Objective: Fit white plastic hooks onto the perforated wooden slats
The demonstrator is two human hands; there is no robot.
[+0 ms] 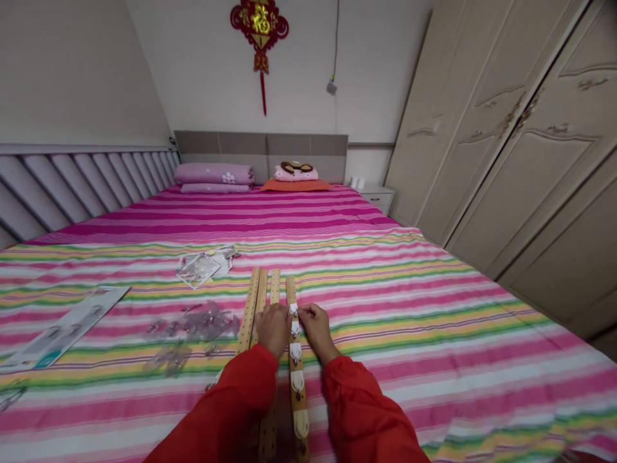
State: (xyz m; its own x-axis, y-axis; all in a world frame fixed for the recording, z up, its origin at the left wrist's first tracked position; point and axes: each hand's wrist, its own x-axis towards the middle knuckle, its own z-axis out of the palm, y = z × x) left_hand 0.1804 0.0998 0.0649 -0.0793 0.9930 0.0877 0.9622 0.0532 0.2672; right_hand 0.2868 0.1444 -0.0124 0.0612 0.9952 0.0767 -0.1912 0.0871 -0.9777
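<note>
A narrow wooden strip with holes (pixel 292 289) lies on the bed, bearing a row of several white hooks (pixel 295 352) with metal parts. My left hand (pixel 274 329) is closed at the left side of the farthest white hook (pixel 294 309). From the right, my right hand (pixel 314 326) pinches at the same hook with thumb and finger. Both hands partly cover their fingertips. Left of this strip, and partly under my left hand and sleeve, lie more perforated wooden strips (pixel 249 308).
Small clear plastic packets (pixel 209 321) lie to the left, with flat packages (pixel 205 265) beyond them. A long white card (pixel 72 328) rests farther left. The striped bedspread (pixel 409 289) covers the bed; pillows (pixel 214 173) stand at the headboard, wardrobes (pixel 482 141) on the right.
</note>
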